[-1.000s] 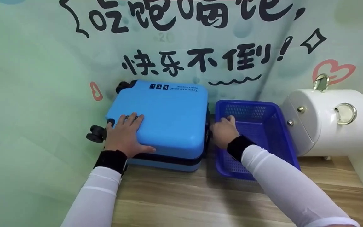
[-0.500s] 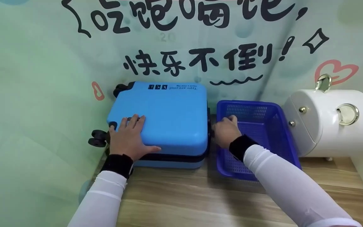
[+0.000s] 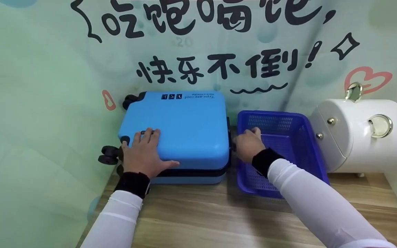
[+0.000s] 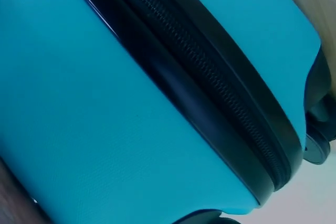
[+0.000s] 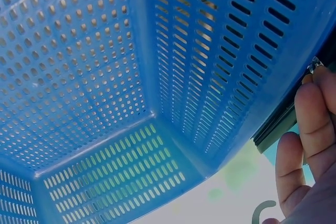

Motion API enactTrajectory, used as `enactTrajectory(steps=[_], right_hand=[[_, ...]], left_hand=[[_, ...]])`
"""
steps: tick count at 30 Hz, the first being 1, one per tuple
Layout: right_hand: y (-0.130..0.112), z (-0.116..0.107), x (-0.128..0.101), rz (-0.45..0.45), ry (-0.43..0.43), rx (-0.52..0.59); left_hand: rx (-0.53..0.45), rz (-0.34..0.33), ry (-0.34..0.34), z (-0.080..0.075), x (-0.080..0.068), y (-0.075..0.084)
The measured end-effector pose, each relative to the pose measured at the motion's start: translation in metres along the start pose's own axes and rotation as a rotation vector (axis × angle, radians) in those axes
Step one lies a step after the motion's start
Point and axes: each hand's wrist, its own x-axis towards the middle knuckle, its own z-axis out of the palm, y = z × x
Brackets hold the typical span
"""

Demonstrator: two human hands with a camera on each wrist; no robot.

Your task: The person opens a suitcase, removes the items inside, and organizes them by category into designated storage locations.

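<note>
A bright blue hard-shell suitcase point(image 3: 181, 124) lies flat, its black wheels point(image 3: 109, 155) at the left. My left hand point(image 3: 145, 153) rests on its lid near the front left corner, fingers spread. Along the front side runs the black zipper point(image 4: 199, 61), seen in the left wrist view. On the right side of the case, my right hand point(image 3: 248, 144) reaches over the basket rim with curled fingers. In the right wrist view, those fingertips pinch a small shiny metal zipper pull point(image 5: 315, 65) beside the black edge of the case, mostly hidden.
A dark blue perforated plastic basket point(image 3: 288, 115) stands right of the suitcase, under my right forearm. Farther right is a white rounded box point(image 3: 374, 148) with gold knobs. All sit on a wood-grain table point(image 3: 198, 213) against a printed backdrop point(image 3: 191, 41).
The suitcase has turned slightly, and my left hand has shifted a little to the right on it. My right hand stays at the side of the case.
</note>
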Motion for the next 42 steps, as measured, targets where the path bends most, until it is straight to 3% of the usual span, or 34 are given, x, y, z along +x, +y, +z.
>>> enactTrajectory(steps=[10,23,28,42], right_hand=[[0.003,-0.001,-0.004,-0.02,0.033,-0.009],[0.002,0.004,-0.003,-0.007,-0.03,0.041],[0.001,-0.001,-0.006,-0.005,-0.023,0.044],[0.004,-0.01,-0.011,-0.011,-0.106,0.104]], left_hand=[[-0.042,-0.048,-0.011,-0.001,-0.011,0.013],[-0.043,-0.087,-0.008,-0.003,-0.015,0.016],[-0.041,-0.096,-0.003,-0.003,-0.016,0.02],[-0.025,-0.113,-0.02,-0.002,-0.016,0.026]])
